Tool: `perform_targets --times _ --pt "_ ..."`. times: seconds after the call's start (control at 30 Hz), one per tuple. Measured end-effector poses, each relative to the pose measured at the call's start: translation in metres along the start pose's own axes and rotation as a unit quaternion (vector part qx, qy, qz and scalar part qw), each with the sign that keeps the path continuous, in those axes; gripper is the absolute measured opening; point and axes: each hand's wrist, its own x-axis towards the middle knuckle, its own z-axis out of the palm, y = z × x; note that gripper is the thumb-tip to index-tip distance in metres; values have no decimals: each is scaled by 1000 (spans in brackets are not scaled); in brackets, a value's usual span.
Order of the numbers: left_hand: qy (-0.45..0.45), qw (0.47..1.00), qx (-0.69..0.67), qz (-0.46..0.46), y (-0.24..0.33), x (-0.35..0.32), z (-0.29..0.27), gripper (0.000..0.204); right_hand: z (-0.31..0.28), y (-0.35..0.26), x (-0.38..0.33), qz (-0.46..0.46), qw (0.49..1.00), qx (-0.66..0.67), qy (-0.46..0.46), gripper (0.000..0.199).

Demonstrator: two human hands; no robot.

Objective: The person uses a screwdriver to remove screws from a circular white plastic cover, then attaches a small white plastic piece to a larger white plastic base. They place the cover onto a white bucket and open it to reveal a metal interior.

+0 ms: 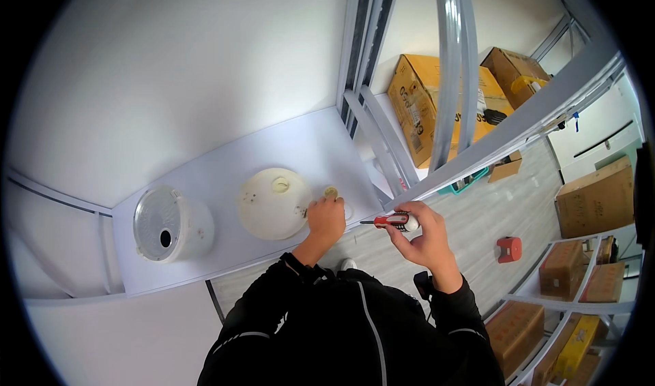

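In my right hand [428, 239] is a screwdriver [392, 221] with a red and black handle and a pale end. Its dark shaft points left, toward my other hand. My left hand [326, 220] is closed with curled fingers at the right edge of a round off-white lid [273, 215]; what it holds, if anything, is hidden. Just beyond those fingers sits a small yellowish round piece [331, 191]. The lid lies flat on the pale shelf [307, 137] and carries a raised round fitting and some dark spots.
A white bucket [194, 232] with a silvery top and a black hole stands at the left of the shelf. Grey metal posts [448, 65] rise at the right, before a yellow carton [426, 99]. A red stool [509, 249] and racks of cardboard boxes [563, 270] stand farther right.
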Motion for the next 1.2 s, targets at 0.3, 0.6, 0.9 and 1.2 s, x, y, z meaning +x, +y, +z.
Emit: perform_targets --times 0.3,0.6,0.9,1.2 --pt "-36 997 71 -6 19 3 24 11 -30 37 -2 -44 998 42 -23 42" --pt "6 999 -5 -42 18 1 32 10 -41 50 9 -93 992 73 -46 38" --pt "60 930 -336 -138 34 16 -30 19 -49 65 13 -158 981 104 43 42" --pt "71 662 -730 -155 37 17 -46 9 -58 69 8 -169 966 130 145 47"
